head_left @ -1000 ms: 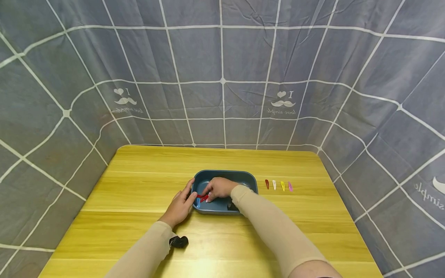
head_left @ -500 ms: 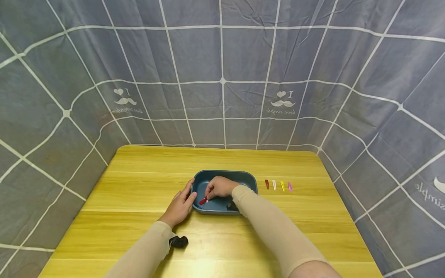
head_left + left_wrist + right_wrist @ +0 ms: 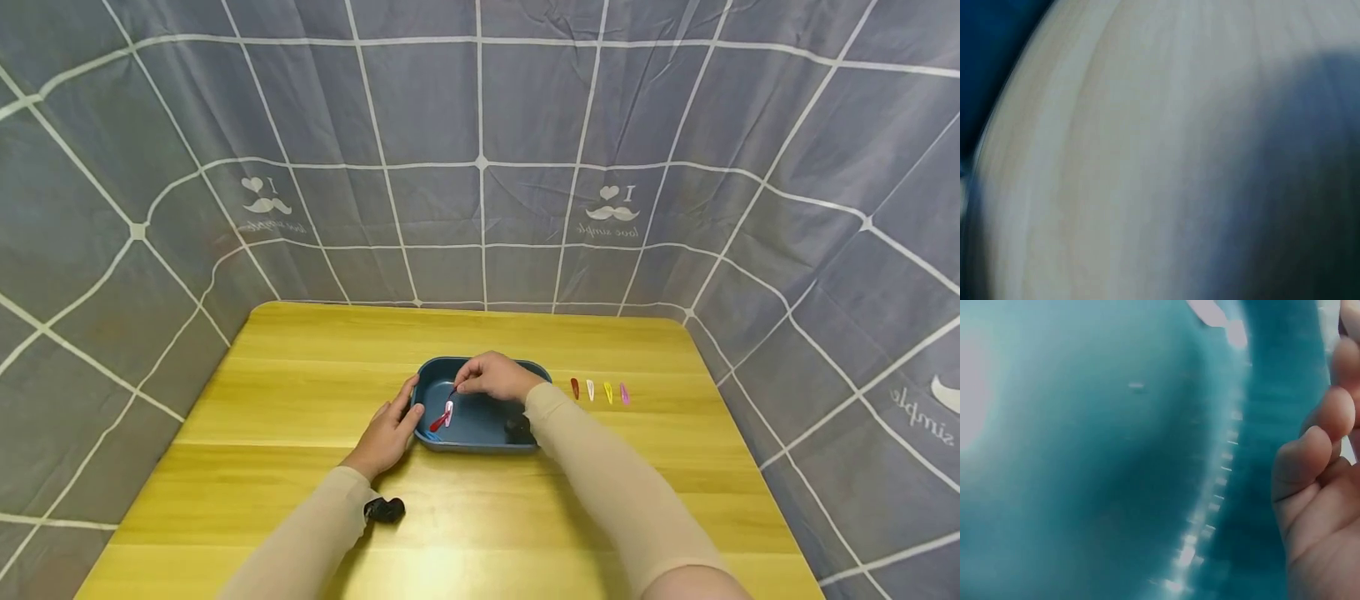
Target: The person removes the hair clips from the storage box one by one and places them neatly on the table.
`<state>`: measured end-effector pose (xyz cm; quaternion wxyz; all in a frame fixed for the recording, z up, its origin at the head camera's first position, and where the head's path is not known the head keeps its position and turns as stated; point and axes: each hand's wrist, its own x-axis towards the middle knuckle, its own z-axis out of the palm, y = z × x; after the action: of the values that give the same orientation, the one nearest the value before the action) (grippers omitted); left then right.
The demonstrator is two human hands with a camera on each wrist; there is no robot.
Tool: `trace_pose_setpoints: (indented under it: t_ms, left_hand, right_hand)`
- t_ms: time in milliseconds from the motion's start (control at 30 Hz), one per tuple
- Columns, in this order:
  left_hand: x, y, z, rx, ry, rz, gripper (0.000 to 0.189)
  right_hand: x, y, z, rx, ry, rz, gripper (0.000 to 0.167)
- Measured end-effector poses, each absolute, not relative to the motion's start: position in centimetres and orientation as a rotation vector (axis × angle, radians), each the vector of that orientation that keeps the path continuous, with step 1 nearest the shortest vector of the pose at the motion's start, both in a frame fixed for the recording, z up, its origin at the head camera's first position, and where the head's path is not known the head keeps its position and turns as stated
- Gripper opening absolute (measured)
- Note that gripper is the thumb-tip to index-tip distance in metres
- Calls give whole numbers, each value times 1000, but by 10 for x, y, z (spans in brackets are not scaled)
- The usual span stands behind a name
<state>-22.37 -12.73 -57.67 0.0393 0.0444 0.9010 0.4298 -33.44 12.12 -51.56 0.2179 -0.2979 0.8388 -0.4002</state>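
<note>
A dark blue tray (image 3: 480, 447) sits on the wooden table. My left hand (image 3: 386, 437) rests at its left side, fingers along the outer wall and thumb at the rim. Over the tray's left half, my right hand (image 3: 497, 377) pinches a thin dark hair clip (image 3: 452, 394) between thumb and fingertips. Just below it, a white hair clip (image 3: 449, 408) and a red hair clip (image 3: 438, 423) overlap on the tray floor. A blue hair clip (image 3: 432, 436) lies in the front left corner. In the right wrist view, curled fingers (image 3: 1304, 459) show, their tips partly out of frame.
To the tray's right, a dark red clip (image 3: 575, 388), a white clip (image 3: 590, 390), a yellow clip (image 3: 608, 393) and a pink clip (image 3: 625, 393) stand in a row. A grey checked curtain (image 3: 480, 208) surrounds the table (image 3: 300, 383) at the back and sides.
My right hand has lifted up and back from the clips, with the thin dark clip in its fingertips. The white clip shows more fully. My left hand has stayed at the tray's side.
</note>
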Motion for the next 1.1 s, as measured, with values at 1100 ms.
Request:
trace_pose_setpoints:
  t_ms: [1100]
  left_hand:
    - [-226, -129, -579, 171, 2759, 1316, 60]
  right_hand:
    - [-315, 253, -476, -392, 2303, -1642, 32]
